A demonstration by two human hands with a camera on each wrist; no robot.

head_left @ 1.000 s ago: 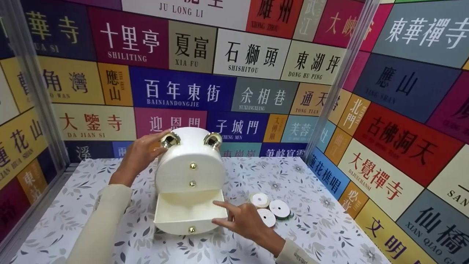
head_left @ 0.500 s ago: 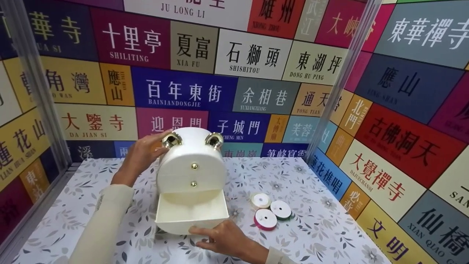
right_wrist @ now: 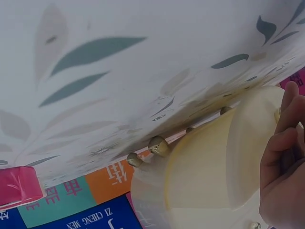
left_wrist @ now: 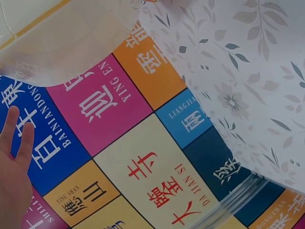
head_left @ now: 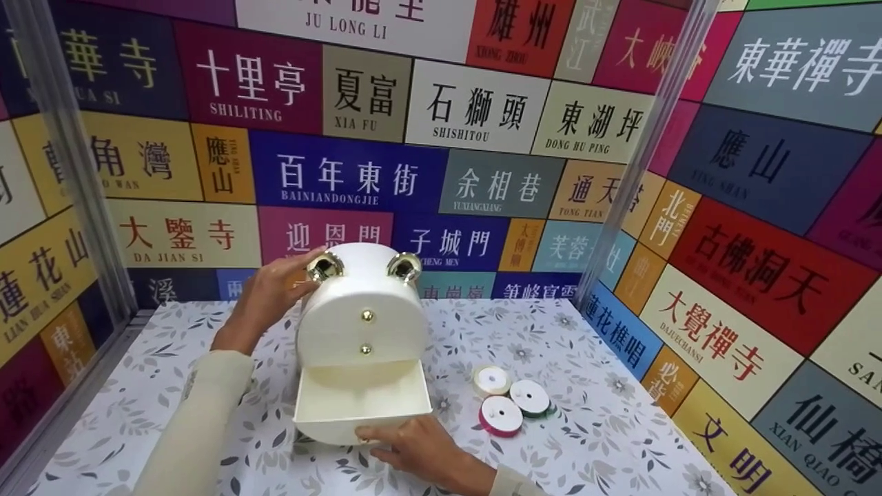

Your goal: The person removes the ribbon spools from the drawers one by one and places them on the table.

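A white, round-topped box with gold eye-like knobs on top and gold drawer knobs in front stands on the table. Its bottom drawer is pulled out and shows a bare cream inside. At the box's upper left, my left hand pinches the left gold eye between thumb and fingers; two of its other fingers hang straight in the left wrist view. My right hand has its index fingertip over the bottom drawer's knob, the other fingers curled. The box's side also shows in the right wrist view.
Right of the box lie three ribbon spools: cream, green and pink. A floral cloth covers the table. Panels printed with characters wall in the back and sides, with clear corner posts.
My right hand has moved from the drawer's right rim to the front knob, leaving the spools fully in view. My left hand keeps its place and the drawer stays out.
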